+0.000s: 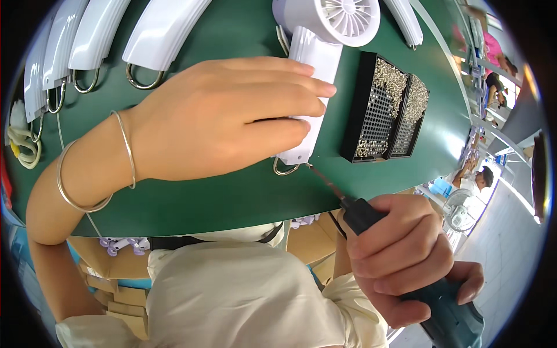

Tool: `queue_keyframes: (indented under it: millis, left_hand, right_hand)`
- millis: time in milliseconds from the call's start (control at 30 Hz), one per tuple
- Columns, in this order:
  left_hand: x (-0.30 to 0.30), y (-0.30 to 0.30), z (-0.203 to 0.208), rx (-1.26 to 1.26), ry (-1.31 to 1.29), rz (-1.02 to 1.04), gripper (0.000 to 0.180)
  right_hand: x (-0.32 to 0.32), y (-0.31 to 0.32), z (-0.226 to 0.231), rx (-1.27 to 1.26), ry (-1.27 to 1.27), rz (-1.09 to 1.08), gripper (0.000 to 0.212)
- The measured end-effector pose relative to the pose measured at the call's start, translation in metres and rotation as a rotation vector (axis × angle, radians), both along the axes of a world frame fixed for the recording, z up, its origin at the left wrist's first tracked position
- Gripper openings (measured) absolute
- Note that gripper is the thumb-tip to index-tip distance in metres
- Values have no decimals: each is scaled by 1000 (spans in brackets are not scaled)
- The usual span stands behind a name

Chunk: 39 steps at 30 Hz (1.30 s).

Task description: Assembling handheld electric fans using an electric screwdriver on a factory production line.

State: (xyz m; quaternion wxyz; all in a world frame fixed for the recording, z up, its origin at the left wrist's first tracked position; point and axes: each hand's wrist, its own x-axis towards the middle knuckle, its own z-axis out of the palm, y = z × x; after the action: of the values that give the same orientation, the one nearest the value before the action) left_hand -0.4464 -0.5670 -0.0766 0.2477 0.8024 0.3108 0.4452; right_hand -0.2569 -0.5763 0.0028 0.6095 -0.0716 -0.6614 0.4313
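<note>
A white handheld fan (316,122) lies on the green table, its round grille at the far end and a metal loop (285,169) at the near end. My left hand (214,119) lies across the handle and holds it, fingers nearly straight and together; the thumb is hidden. My right hand (406,255) is closed around a dark electric screwdriver (449,313). Its thin bit (328,181) points up and left, with the tip at the handle's near corner beside the loop. Whether the tip sits in a screw is too small to tell.
A black two-part tray (348,139) of small screws stands right of the fan. Several white curved handle pieces (165,35) with metal loops lie at the far left, another (404,23) at the far right. Cardboard boxes (127,296) are below the table edge. Other people are at the right.
</note>
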Motion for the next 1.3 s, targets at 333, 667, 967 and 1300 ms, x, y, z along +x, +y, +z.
queue_keyframes:
  millis: [333, 667, 967, 1300]
  left_hand:
    - [-1, 2, -8, 138, -7, -25, 14]
    - [-5, 5, 3, 188, 81, -50, 15]
    - [15, -10, 20, 252, 369, 53, 42]
    - [46, -1, 53, -132, 649, 475, 42]
  right_hand:
    - [-2, 6, -14, -13, -204, 96, 38]
    - [-5, -2, -3, -81, -227, 147, 50]
    - [10, 7, 20, 195, -96, 145, 38]
    - [59, 24, 29, 127, 232, -221, 29]
